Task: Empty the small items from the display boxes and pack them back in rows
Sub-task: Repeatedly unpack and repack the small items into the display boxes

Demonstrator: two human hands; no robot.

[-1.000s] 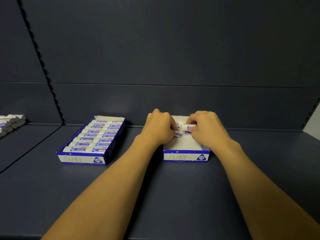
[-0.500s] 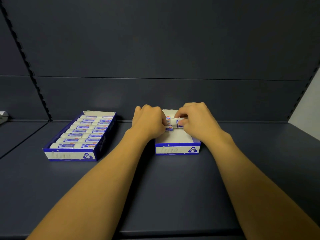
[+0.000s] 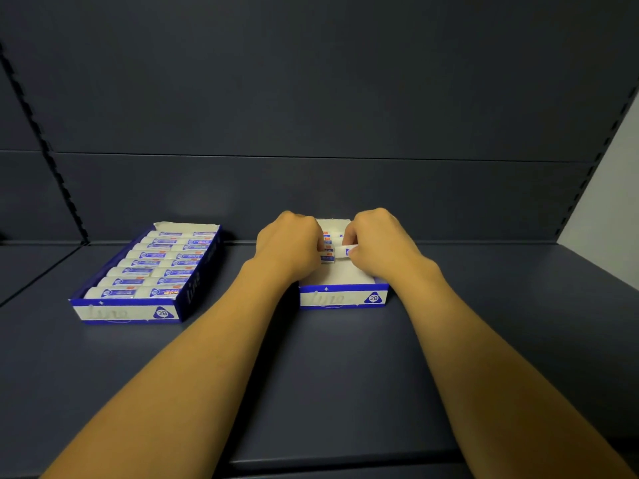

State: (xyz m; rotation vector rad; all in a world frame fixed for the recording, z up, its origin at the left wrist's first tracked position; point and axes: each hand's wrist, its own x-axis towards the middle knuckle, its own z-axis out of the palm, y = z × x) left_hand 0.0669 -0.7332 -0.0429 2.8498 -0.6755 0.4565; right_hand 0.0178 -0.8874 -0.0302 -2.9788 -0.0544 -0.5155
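Observation:
Two blue-and-white display boxes stand on the dark shelf. The left box [image 3: 129, 311] is full of white erasers [image 3: 162, 262] in blue sleeves, laid in two columns of rows. The right box [image 3: 342, 299] has a bare white floor at the front and a few erasers [image 3: 327, 252] at the back. Both my hands are inside it. My left hand [image 3: 290, 245] is closed over the erasers on the left side. My right hand [image 3: 377, 248] pinches one eraser [image 3: 344, 251] by its end, next to the others. The fingers hide how the back rows lie.
The dark shelf [image 3: 328, 368] runs wide in front of the boxes. A dark back panel rises just behind them. A slotted upright [image 3: 45, 146] stands at the left and a pale wall [image 3: 608, 188] at the right.
The view has shifted, so the boxes sit slightly right and lower in frame. My hands stay in the right box, the right one still working an eraser in beside the others.

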